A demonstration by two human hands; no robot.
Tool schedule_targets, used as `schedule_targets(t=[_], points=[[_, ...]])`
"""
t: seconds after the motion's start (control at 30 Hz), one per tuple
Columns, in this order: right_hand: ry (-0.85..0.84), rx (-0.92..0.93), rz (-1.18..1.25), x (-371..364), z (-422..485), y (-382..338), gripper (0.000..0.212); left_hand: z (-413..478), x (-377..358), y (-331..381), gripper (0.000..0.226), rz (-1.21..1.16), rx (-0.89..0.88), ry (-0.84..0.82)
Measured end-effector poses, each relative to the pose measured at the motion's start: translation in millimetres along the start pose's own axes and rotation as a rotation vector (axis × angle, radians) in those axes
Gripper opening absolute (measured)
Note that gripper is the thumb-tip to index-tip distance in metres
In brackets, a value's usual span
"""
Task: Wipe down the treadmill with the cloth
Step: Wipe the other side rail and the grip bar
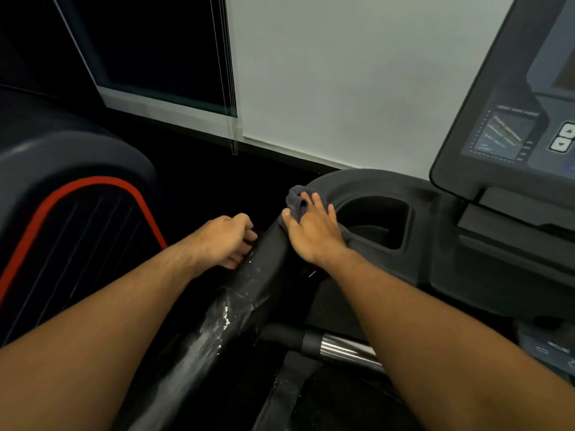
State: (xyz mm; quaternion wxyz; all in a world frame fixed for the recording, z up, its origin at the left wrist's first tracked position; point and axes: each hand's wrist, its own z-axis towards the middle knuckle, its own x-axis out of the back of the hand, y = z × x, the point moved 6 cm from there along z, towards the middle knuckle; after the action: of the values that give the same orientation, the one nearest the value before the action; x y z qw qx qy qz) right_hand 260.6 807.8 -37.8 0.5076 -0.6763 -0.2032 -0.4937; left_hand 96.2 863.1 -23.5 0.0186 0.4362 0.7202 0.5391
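Where the side rail [267, 275] of the treadmill [451, 259] bends into the console surround, the right hand [314, 234] lies palm down, fingers spread and nearly straight, pressing the cloth [297, 199] onto the plastic.

- Cloth: dark grey, bunched beyond the fingertips, the rest under the palm. It sits on the rail's far corner, just left of the cup holder [376, 222].
- Left hand [228, 241]: fingers curled round the rail's left edge, just left of the right hand, apart from the cloth.
- Side rail: black, running from near centre to the far bend, with white smears [224, 321] along its near stretch (densest about midway).
- Console [510, 135]: far right, tilted, with a printed chart and two arrow buttons [563, 136].
- Chrome bar [345, 348]: near, right of the rail, passing under the right forearm.
- Neighbouring machine [77, 213]: left, dark housing with a red trim line.
- Background: dark window [140, 42], hanging blind cords [231, 88], pale wall [342, 73].
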Motion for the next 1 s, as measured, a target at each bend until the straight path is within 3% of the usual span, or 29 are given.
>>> schedule_targets(t=[0.1, 0.2, 0.33, 0.43, 0.53, 0.6, 0.7, 0.9, 1.0], points=[[-0.066, 0.092, -0.017, 10, -4, -10, 0.060, -5, 9, -8, 0.030, -0.134, 0.028, 0.027], [-0.129, 0.224, 0.100, -1, -37, -29, 0.061, -8, 33, -19, 0.028, -0.137, -0.014, 0.157], [-0.106, 0.586, 0.083, -32, -95, -80, 0.064, -20, 70, -31, 0.033, -0.089, -0.050, 0.294], [-0.049, 0.752, 0.103, -47, -127, -92, 0.053, -23, 78, -38, 0.033, -0.096, -0.062, 0.295], [-0.094, 0.716, 0.031, -44, -112, -92, 0.062, -28, 74, -45, 0.034, -0.054, -0.066, 0.261], [-0.196, 0.635, -0.201, -42, -86, -98, 0.073, -32, 72, -52, 0.038, -0.008, -0.067, 0.213], [-0.243, 0.573, -0.394, -38, -54, -107, 0.071, -36, 72, -59, 0.038, 0.014, -0.071, 0.177], [-0.260, 0.562, -0.275, -54, -106, -128, 0.060, -49, 87, -75, 0.036, -0.043, -0.060, 0.125], [-0.198, 0.603, -0.205, -60, -146, -140, 0.064, -50, 87, -79, 0.035, -0.058, -0.056, 0.115]])
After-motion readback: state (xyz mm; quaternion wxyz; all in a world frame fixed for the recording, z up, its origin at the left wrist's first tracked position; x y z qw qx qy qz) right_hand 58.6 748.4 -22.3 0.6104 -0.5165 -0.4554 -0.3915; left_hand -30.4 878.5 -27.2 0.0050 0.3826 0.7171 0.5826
